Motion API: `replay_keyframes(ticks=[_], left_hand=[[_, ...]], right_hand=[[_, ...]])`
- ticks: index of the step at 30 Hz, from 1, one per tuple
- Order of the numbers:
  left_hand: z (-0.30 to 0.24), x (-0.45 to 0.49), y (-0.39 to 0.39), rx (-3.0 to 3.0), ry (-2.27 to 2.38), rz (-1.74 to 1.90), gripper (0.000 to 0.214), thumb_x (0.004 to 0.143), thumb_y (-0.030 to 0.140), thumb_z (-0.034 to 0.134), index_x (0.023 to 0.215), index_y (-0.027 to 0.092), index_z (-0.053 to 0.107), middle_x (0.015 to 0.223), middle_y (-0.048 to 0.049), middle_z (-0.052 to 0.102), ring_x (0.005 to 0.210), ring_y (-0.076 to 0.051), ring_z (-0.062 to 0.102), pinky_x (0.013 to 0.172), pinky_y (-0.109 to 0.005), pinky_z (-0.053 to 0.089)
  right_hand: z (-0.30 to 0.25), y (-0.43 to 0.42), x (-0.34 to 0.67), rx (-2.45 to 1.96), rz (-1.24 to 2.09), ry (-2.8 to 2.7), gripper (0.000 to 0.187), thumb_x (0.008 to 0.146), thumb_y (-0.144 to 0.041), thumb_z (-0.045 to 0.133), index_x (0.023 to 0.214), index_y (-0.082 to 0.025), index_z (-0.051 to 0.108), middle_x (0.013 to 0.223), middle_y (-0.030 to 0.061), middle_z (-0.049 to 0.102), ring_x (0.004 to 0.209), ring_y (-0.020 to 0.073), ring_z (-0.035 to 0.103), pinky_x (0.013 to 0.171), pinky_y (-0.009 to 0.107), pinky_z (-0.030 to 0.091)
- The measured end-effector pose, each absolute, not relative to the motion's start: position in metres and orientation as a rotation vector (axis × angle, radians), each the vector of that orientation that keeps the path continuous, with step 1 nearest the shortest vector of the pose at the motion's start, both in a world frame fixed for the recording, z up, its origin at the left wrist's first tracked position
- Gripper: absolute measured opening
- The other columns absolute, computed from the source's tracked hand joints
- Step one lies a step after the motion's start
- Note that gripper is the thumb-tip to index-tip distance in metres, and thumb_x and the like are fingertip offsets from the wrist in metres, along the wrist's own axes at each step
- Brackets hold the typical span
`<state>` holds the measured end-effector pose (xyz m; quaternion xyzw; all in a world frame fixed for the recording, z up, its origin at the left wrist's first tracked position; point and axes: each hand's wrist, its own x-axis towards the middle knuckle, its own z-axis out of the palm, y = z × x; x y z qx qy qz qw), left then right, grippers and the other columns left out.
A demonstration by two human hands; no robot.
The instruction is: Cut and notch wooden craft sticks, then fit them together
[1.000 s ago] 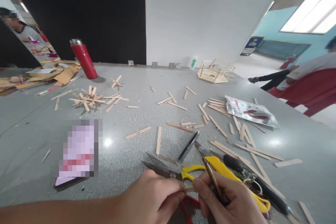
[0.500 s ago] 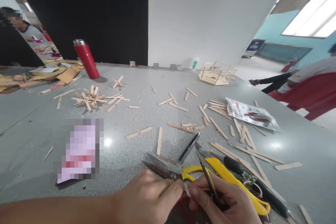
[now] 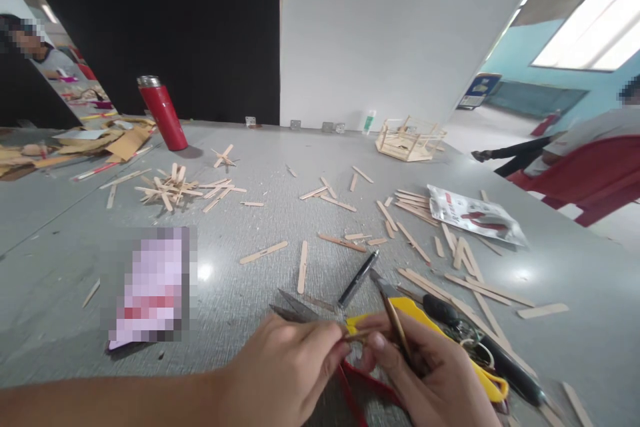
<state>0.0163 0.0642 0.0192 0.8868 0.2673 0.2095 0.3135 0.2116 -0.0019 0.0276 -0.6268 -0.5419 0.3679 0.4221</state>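
My left hand (image 3: 285,373) and my right hand (image 3: 430,373) meet at the bottom of the view, both pinching a small piece of wooden stick (image 3: 357,335) between their fingertips. My right hand also holds a thin brownish pen-like tool (image 3: 395,323) that points up and away. Just beyond the fingers lie yellow-handled scissors (image 3: 300,307) with blades apart, a yellow utility knife (image 3: 415,310) and a black pen (image 3: 359,278). A red object (image 3: 370,383) lies under my hands.
Popsicle sticks are scattered over the grey table (image 3: 280,213), with a pile (image 3: 173,190) at the left. A red flask (image 3: 163,113), a stick-built frame (image 3: 409,138), a white packet (image 3: 475,213) and a phone (image 3: 150,290) also lie here. People sit at far left and right.
Both hands have shifted slightly up and away over the scissors' handles, still pinching the small stick piece. The tool in my right hand tilts a little more leftward.
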Motion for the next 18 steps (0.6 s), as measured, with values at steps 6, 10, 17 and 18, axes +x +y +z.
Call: replay_keyframes(ticks=[6, 10, 17, 18], left_hand=[[0.035, 0.024, 0.067, 1.667, 0.938, 0.499, 0.034, 0.108, 0.041, 0.035, 0.086, 0.021, 0.051, 0.069, 0.0037, 0.048, 0.067, -0.014, 0.049, 0.064, -0.028, 0.038], [0.031, 0.026, 0.067, 1.291, 0.782, 0.45, 0.029, 0.107, 0.045, 0.036, 0.092, 0.023, 0.045, 0.066, 0.0078, 0.037, 0.057, -0.011, 0.034, 0.052, -0.024, 0.032], [0.023, 0.025, 0.071, 1.293, 0.678, 0.402, 0.031, 0.108, 0.047, 0.035, 0.101, 0.02, 0.048, 0.069, 0.0057, 0.049, 0.054, -0.009, 0.042, 0.054, -0.024, 0.035], [0.024, 0.025, 0.071, 1.279, 0.663, 0.397, 0.033, 0.108, 0.047, 0.035, 0.099, 0.019, 0.049, 0.067, 0.0056, 0.049, 0.053, -0.008, 0.042, 0.053, -0.023, 0.034]], right_hand=[[0.027, -0.004, 0.232, -1.646, 0.573, -1.517, 0.029, 0.106, -0.046, 0.04, 0.109, -0.023, 0.059, 0.065, -0.0015, 0.06, 0.053, 0.0149, 0.061, 0.045, 0.021, 0.048], [0.031, -0.001, 0.239, -1.615, 0.272, -1.882, 0.018, 0.105, -0.034, 0.045, 0.106, -0.024, 0.06, 0.069, -0.0006, 0.07, 0.074, 0.018, 0.077, 0.051, 0.018, 0.054], [0.031, 0.004, 0.236, -1.431, 0.033, -2.172, 0.022, 0.105, -0.017, 0.039, 0.103, -0.025, 0.06, 0.094, 0.0035, 0.08, 0.073, 0.0152, 0.077, 0.058, 0.019, 0.056], [0.031, 0.003, 0.236, -1.421, 0.026, -2.171, 0.021, 0.105, -0.017, 0.039, 0.102, -0.024, 0.058, 0.091, 0.0038, 0.079, 0.07, 0.0149, 0.076, 0.056, 0.02, 0.055]])
